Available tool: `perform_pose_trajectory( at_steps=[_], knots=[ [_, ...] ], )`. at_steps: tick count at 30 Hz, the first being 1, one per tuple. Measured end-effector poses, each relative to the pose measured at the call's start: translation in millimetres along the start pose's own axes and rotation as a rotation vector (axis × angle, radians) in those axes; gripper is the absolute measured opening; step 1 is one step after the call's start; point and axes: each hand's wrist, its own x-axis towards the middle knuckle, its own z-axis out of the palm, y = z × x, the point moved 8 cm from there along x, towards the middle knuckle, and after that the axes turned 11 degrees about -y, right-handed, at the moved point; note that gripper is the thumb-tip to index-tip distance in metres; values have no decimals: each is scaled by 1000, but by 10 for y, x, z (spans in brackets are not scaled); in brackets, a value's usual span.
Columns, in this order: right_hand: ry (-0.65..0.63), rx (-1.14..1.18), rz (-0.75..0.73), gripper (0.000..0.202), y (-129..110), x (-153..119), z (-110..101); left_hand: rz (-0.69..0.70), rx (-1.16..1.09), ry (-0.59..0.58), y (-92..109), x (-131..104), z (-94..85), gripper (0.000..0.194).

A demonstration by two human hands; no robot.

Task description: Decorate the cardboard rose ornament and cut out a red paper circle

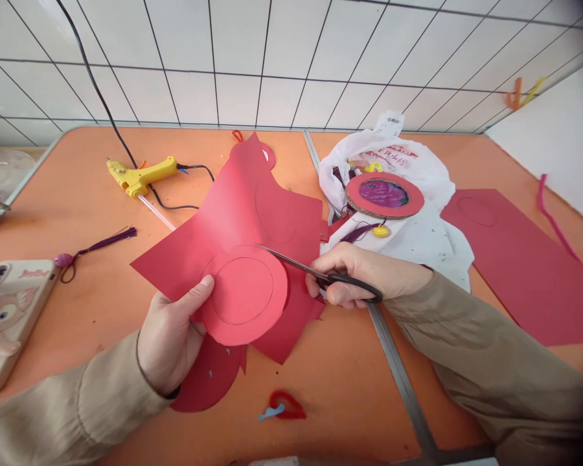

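Note:
My left hand (175, 333) pinches the left edge of a red paper sheet (243, 194), its thumb on top beside a drawn circle. Two pencil rings, one inside the other, mark the round part (243, 298), whose right and lower edges are cut free. In my right hand (357, 275) is a pair of black-handled scissors (352, 281), with the blades pointing left over the upper edge of the round part. Another curved outline is drawn higher on the sheet. Beneath the held sheet, more red paper (211, 375) lies on the orange table (140, 427).
A yellow glue gun (143, 175) with its cord lies at the back left. A phone (12, 317) and purple tassel (104, 241) are at left. Behind my right hand, a white plastic bag (335, 162) bears a framed flower disc (385, 195). Red paper (534, 278) lies right.

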Motion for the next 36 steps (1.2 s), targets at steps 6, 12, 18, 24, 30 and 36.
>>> perform_pose_trajectory(
  at_steps=[6, 12, 18, 24, 30, 36],
  knots=[
    [0, 9, -18, 53, 0, -3, -8, 13, 19, -6, 11, 30, -3, 25],
    [-17, 27, -8, 43, 25, -1, -9, 52, 60, -19, 55, 40, 3, 30],
    [-53, 133, 24, 31, 83, -2, 13, 70, 61, -98, 65, 79, 6, 45],
    [-115, 158, 42, 42, 101, 0, 27, 52, 77, -165, 38, 121, -3, 58],
    [-139, 168, 31, 49, 115, -5, 15, 54, 92, -201, 36, 124, 23, 56],
    [-129, 130, 55, 49, 120, -12, 1, 87, 94, -191, 64, 88, 61, 52]
  ],
)
